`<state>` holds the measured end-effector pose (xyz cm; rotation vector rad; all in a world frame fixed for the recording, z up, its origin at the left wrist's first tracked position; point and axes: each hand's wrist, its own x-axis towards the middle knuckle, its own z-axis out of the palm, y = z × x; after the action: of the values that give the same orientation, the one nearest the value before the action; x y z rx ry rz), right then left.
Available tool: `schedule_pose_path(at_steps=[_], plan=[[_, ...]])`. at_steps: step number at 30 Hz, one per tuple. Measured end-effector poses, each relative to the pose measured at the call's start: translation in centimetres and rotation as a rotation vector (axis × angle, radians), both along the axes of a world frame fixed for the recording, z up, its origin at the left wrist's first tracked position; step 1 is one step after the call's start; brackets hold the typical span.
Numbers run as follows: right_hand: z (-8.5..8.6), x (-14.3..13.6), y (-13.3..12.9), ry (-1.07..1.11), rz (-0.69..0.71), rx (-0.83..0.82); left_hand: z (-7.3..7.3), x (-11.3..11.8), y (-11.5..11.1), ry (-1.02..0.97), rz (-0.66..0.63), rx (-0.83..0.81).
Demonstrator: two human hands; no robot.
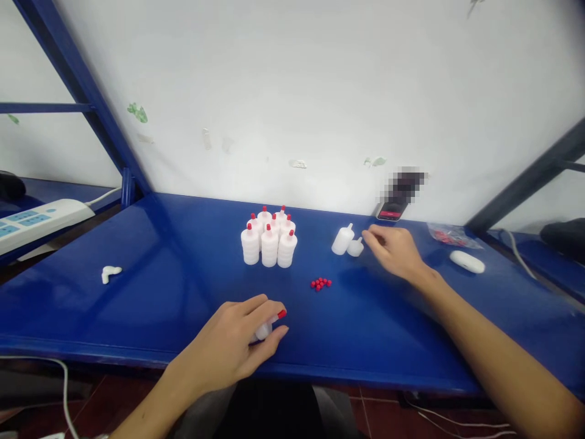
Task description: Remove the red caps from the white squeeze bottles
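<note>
Against a pale wall, a blue tabletop is laid around small red caps, with capped white bottles grouped at 10 o'clock and an uncapped bottle beside a nozzled piece between 1 and 2. At 8 o'clock a red-tipped bottle is loosely encircled by the left hand, its fingers curled, while at 2 the right hand is drawn nearly closed beside the nozzled piece, though whether anything is pinched cannot be told. Steadiness would be best gained if the body were supported without squeezing
</note>
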<state>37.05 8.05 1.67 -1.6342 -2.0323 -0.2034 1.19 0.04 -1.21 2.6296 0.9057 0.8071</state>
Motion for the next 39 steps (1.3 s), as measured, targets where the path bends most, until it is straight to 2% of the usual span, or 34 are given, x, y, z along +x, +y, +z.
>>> schedule_pose_path(at_steps=[2, 4, 8, 10, 12, 14, 17, 20, 23, 25, 27, 29, 31, 34, 39], plan=[[0.3, -0.5, -0.6, 0.044, 0.055, 0.139, -0.2, -0.1, -0.2, -0.038, 0.002, 0.044], [0.3, -2.0, -1.7, 0.064, 0.177, 0.217, -0.2, -0.1, -0.3, -0.041, 0.036, 0.008], [-0.3, -7.9, -4.5, 0.02, 0.587, 0.146, 0.2, 0.3, 0.0, 0.033, 0.102, -0.176], [-0.9, -10.8, -5.7, -0.103, 0.698, 0.112, 0.2, 0.4, 0.2, 0.055, 0.063, -0.213], [-1.5, -12.9, -6.5, -0.208, 0.74, 0.129, 0.2, 0.4, 0.4, 0.074, 0.028, -0.221], [-1.9, -13.9, -6.9, -0.263, 0.765, 0.198, 0.0, 0.3, 0.4, 0.104, 0.003, -0.203], [-2.0, -14.0, -7.1, -0.259, 0.845, 0.276, -0.2, 0.0, 0.3, 0.156, -0.087, -0.103], [-1.8, -12.9, -6.9, -0.149, 0.931, 0.18, -0.1, -0.2, 0.2, 0.168, -0.137, 0.048], [-1.2, -10.6, -6.0, -0.061, 0.89, 0.024, -0.1, -0.2, 0.2, 0.14, -0.112, 0.12], [-0.6, -8.8, -5.1, -0.046, 0.782, -0.03, -0.2, -0.2, 0.3, 0.131, -0.091, 0.107], [0.2, -7.2, -4.1, -0.078, 0.624, -0.154, -0.3, -0.1, 0.3, 0.133, -0.073, 0.074], [0.8, -6.1, -3.5, -0.163, 0.472, -0.296, -0.3, -0.1, 0.3, 0.136, -0.057, 0.045], [1.2, -5.7, -3.3, -0.238, 0.394, -0.402, -0.2, -0.1, 0.2, 0.14, -0.045, 0.019], [1.3, -5.7, -3.2, -0.286, 0.401, -0.483, 0.0, -0.1, 0.2, 0.148, -0.036, -0.005], [1.0, -5.6, -3.1, -0.293, 0.434, -0.49, 0.2, 0.1, 0.2, 0.171, -0.023, -0.049]])
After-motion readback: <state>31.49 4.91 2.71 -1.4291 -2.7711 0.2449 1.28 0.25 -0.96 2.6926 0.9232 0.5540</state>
